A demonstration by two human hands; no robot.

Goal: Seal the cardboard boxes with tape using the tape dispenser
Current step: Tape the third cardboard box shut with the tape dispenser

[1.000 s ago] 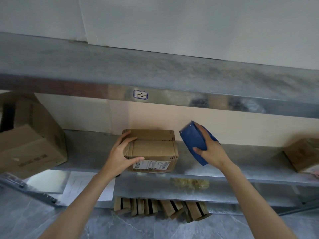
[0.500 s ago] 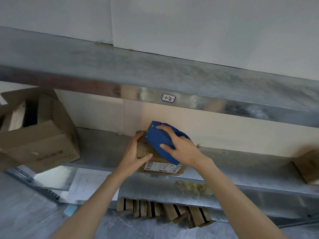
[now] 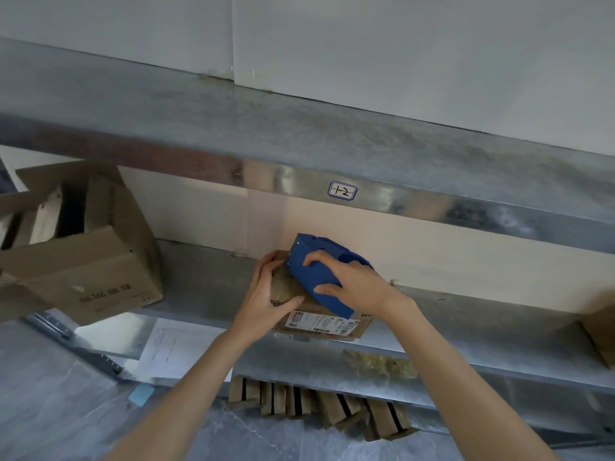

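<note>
- The box [image 3: 319, 322] is small brown corrugated card. It sits on the front edge of a metal shelf [image 3: 206, 287], just below mid-picture, with a white printed label on its near face.
- The dispenser [image 3: 312, 274] is a matte blue plastic shell, rounded at the back and flat-sided. It rests tilted on top of the box, with its nose toward 11 o'clock.
- The right hand [image 3: 356, 287] grips the dispenser, fingers curled over its top and thumb pressed to its near side.
- The left hand [image 3: 266, 301] holds the box's end at 9 o'clock, fingers wrapped over the far corner and thumb lying along the top.
- The shelf is dull grey galvanised sheet, mottled and scuffed. A yellowish rough patch [image 3: 379, 362] marks its front lip at 5 o'clock of the box.
- At 12 o'clock runs the upper shelf [image 3: 233, 128], of the same grey metal. Its shiny front edge bears a small white tag [image 3: 342, 191] hand-marked "+2".
- At 9 o'clock a big box [image 3: 83, 261] stands open, overhanging the shelf edge, its flaps up.
- At 3 o'clock another carton [image 3: 602, 331] is cut off by the picture's edge.
- At 7 o'clock lie a white printed sheet [image 3: 176, 347] and a pale blue note [image 3: 141, 394].
- At 6 o'clock, under the shelf, flat cartons [image 3: 319, 410] stand on edge in a row.
- The wall [image 3: 399, 44] is plain white panel; the floor [image 3: 50, 410] is grey and marbled.
</note>
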